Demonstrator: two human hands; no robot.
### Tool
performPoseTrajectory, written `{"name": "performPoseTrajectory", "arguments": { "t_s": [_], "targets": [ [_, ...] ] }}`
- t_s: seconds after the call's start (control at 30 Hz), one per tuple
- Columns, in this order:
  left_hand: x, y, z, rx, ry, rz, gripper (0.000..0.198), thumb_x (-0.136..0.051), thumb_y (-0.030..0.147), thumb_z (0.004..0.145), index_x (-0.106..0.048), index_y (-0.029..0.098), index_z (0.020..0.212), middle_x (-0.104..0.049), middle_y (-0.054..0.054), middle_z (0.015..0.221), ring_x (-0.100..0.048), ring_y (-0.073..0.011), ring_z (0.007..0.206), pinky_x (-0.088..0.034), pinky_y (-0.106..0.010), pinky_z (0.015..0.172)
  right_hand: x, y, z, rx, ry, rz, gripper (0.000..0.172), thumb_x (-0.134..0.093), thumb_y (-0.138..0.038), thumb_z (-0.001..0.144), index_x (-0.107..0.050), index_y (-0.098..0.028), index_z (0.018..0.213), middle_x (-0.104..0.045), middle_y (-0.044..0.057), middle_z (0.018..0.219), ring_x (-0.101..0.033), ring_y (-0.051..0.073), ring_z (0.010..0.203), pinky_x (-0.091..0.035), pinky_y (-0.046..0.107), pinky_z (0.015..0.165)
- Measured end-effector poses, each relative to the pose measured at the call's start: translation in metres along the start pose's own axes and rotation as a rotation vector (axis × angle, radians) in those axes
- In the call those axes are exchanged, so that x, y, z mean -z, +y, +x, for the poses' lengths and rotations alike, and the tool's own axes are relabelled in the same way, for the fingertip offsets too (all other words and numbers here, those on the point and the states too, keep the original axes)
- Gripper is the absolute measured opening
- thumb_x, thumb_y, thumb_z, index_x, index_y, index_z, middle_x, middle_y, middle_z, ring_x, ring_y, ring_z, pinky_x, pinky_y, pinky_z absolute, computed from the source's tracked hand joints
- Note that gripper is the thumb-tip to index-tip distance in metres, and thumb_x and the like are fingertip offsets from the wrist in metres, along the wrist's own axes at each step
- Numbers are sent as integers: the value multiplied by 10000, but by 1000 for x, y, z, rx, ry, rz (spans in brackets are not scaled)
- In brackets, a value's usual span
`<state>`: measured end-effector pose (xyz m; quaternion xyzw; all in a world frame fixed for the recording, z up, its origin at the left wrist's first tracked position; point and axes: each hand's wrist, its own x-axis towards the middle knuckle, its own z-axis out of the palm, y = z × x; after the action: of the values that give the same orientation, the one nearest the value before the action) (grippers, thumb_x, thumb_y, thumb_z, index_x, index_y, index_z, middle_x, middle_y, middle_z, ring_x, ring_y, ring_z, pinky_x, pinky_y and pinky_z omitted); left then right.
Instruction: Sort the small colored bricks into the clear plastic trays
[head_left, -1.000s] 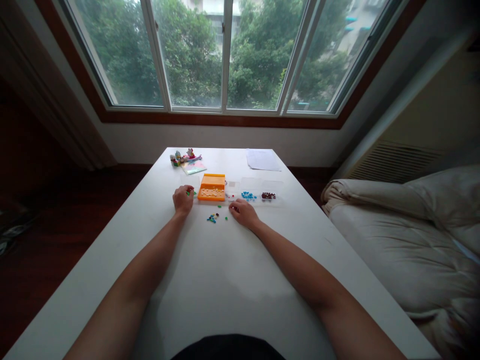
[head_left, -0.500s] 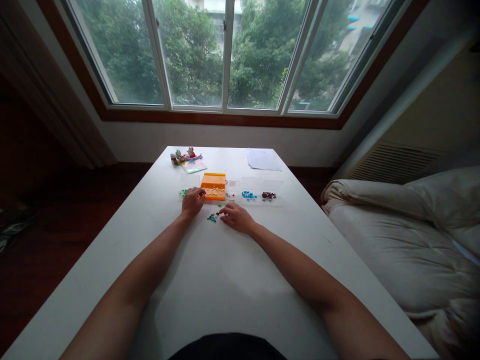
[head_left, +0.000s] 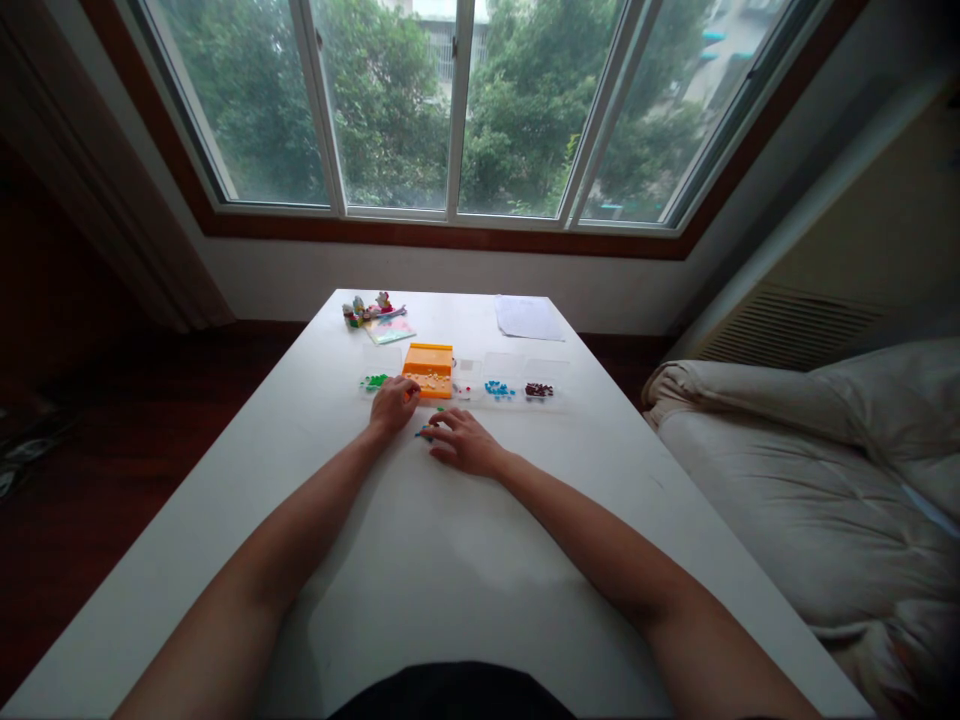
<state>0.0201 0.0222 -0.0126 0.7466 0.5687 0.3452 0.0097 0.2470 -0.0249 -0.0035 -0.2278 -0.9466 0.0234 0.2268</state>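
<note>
My left hand (head_left: 393, 405) is at the near left corner of an orange box (head_left: 429, 358) with its lid up. Its fingers are curled together; what they hold, if anything, is too small to make out. Small pale yellow pieces lie in the box. My right hand (head_left: 466, 442) hovers low over a little pile of mixed small pieces (head_left: 422, 434), mostly hidden under its fingers. Those fingers are spread apart. Left of the orange box, a clear case holds green pieces (head_left: 373, 382).
To the right stand clear cases with blue pieces (head_left: 497, 389) and dark brown pieces (head_left: 538, 390). Small toy figures (head_left: 367, 310) and a colourful sheet (head_left: 391, 331) lie at the far left of the white table (head_left: 420, 580), white papers (head_left: 529, 317) at the far right.
My left hand has shifted slightly right along the front of the orange box, uncovering more green pieces. My right hand has moved left and now covers most of the mixed pile.
</note>
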Motion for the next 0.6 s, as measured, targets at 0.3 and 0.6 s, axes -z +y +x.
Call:
{"name": "performPoseTrajectory", "arguments": {
  "t_s": [0.3,0.6],
  "targets": [
    [-1,1,-1,4,-11,11,144,-539,225,903,-682,222,898,-676,-70,987,-569,-237,945,-460,-364,843,2,3,-1,44,6,101,161,-616,-297,933,-719,-293,1058,-642,64,1185,-529,239,1120,-420,422,979],
    [2,5,0,-19,-52,19,151,-539,241,902,-689,226,889,-676,-62,940,-576,-231,953,-460,-364,868,1,20,-4,-119,94,59,42,-677,-257,873,-663,-219,862,-671,67,1098,-530,244,1079,-422,414,955]
  ]
}}
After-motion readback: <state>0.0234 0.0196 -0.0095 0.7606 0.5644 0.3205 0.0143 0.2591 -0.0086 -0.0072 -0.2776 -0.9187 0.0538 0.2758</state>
